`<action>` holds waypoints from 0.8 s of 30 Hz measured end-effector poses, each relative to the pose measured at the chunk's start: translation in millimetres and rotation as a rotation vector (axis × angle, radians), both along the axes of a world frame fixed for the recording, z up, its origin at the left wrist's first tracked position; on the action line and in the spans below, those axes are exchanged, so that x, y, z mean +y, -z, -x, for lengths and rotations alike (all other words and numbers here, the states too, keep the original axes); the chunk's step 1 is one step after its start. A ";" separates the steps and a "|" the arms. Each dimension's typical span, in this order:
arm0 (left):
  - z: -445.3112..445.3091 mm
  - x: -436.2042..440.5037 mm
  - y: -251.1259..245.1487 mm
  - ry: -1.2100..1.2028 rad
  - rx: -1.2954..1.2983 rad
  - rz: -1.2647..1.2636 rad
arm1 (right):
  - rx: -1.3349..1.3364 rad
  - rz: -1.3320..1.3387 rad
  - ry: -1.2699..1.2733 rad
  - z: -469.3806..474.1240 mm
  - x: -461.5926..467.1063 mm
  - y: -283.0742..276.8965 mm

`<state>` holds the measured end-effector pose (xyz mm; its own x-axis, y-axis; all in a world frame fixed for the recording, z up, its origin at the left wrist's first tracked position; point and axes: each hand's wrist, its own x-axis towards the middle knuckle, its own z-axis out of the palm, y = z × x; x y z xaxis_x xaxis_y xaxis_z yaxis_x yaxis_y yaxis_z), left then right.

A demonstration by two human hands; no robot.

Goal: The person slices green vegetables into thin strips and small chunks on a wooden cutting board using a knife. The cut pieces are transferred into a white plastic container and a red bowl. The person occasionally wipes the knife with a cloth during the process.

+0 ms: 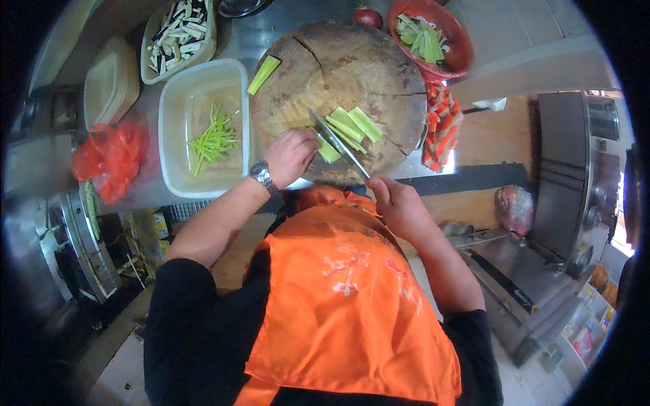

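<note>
A round wooden chopping block [335,66] with cracks lies before me. My right hand [398,205] is closed on the handle of a kitchen knife [341,144], its blade over the block. My left hand [293,156], fingers bent, rests at the block's near left, touching a pale green vegetable piece [328,150] beside the blade; whether it grips the piece is hard to see. Several flat green pieces [364,124] lie right of the blade, and one longer piece [264,75] lies at the block's left rim. Thin green strips [216,139] lie in a white plastic tub [246,127] to the left.
Behind the tub stands a container [145,66] of cut eggplant strips; stacked empty tubs [109,83] and a red plastic bag [114,157] are further left. A red onion [368,18], a red basket [459,45] with green pieces and a striped cloth [441,127] border the block.
</note>
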<state>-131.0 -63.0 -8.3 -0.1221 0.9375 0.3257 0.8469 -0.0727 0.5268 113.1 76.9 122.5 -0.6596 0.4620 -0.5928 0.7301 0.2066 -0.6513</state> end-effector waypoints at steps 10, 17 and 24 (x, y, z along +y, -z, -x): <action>1.8 1.2 0.8 0.017 -0.015 -0.066 | 0.013 0.008 0.005 6.6 -7.1 -7.3; 0.5 -0.7 0.4 -0.031 -0.032 -0.061 | -0.022 -0.111 -0.093 10.6 -16.5 -1.5; -0.4 0.2 1.2 -0.033 -0.067 -0.098 | 0.043 -0.020 -0.041 0.0 -12.2 -9.9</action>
<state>-130.5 -62.8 -9.6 -0.1770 0.8967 0.4057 0.8129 -0.0992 0.5739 113.1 64.7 132.4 -0.7025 0.4461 -0.5545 0.6925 0.2492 -0.6770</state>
